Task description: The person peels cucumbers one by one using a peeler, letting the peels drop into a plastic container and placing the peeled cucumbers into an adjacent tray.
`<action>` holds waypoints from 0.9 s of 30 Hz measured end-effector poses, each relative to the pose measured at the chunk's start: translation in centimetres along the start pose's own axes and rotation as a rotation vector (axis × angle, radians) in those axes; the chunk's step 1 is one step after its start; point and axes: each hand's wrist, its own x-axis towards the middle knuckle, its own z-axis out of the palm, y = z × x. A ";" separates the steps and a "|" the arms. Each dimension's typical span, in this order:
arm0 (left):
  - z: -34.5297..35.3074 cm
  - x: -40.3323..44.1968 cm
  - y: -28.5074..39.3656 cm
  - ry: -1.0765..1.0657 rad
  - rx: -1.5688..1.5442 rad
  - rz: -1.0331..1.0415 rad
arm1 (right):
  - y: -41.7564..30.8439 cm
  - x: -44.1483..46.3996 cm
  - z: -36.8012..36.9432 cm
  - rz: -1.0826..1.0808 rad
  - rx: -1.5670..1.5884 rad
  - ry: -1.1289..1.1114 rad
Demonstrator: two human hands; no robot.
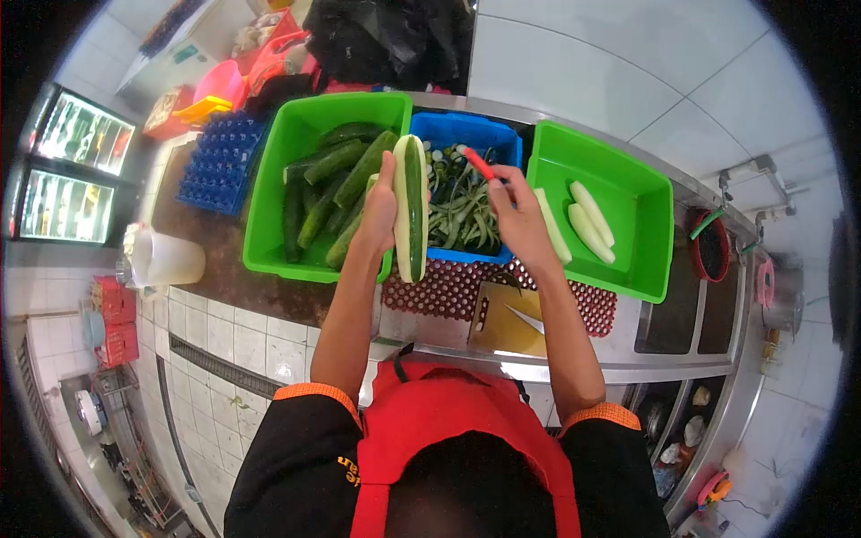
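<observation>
My left hand (380,208) is closed around a large cucumber (413,206), held upright with pale peeled strips beside a dark green strip of skin. In my right hand (520,215) is a red-handled peeler (480,163), raised above the blue bin (513,143) and apart from the cucumber. Green peelings (462,221) and small cut ends lie in that bin. To the left, a green tub (260,224) holds several unpeeled cucumbers (337,160). Another green tub (646,224), on the right, contains several pale peeled cucumbers (590,231).
A yellow cutting board (502,327) with a knife (525,317) lies near the counter's front edge, on a red perforated mat (430,291). Blue egg trays (220,163) and a white bucket (170,258) stand left. At the right is a dark red pot (711,247) beside the sink.
</observation>
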 end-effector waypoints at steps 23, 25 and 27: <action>0.3 4.1 1.5 0.220 0.062 0.149 | -3.6 -1.3 4.0 -0.368 -0.613 -0.070; -1.5 6.2 1.9 0.450 -0.095 0.169 | -2.7 -3.5 4.0 -0.314 -0.557 -0.082; -2.7 7.4 2.3 0.450 -0.167 0.237 | -2.2 -4.6 2.8 -0.294 -0.520 -0.129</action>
